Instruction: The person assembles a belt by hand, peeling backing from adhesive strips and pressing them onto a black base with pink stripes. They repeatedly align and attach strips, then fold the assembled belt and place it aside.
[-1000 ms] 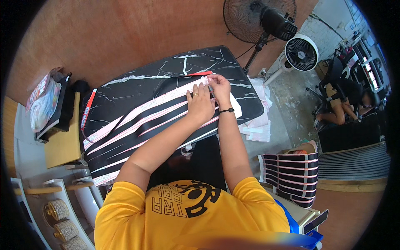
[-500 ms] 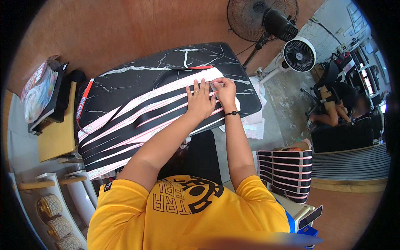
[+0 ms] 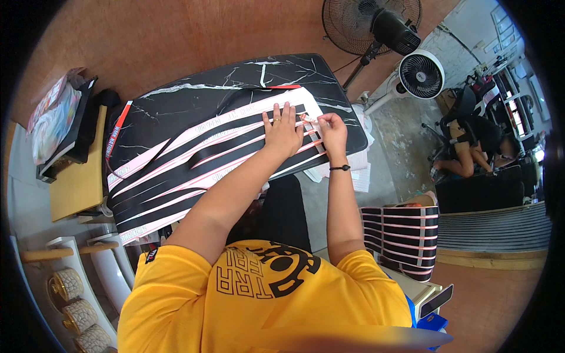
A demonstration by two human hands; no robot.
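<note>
Long black and white strips with thin red edges (image 3: 194, 154) fan out side by side over the black marble-patterned table (image 3: 176, 106). My left hand (image 3: 281, 132) lies flat on them near their right ends, fingers stretched. Just to its right, my right hand (image 3: 333, 134) has thumb and forefinger pinched at a thin, light strip end. A greyish cross strip (image 3: 313, 134) with orange-red patches runs over the ends of the long strips, between my hands. How far it is woven through them I cannot tell.
A woven black, grey and pink-striped basket (image 3: 400, 242) stands at the right. Beyond the table are a white fan (image 3: 421, 75) and a black fan (image 3: 394, 32). A phone (image 3: 437, 300) lies lower right. Another person (image 3: 471, 147) sits far right.
My right hand has drawn away from the left, rightward and slightly nearer me. The greyish cross strip now shows between them. My left hand stays flat on the strips.
</note>
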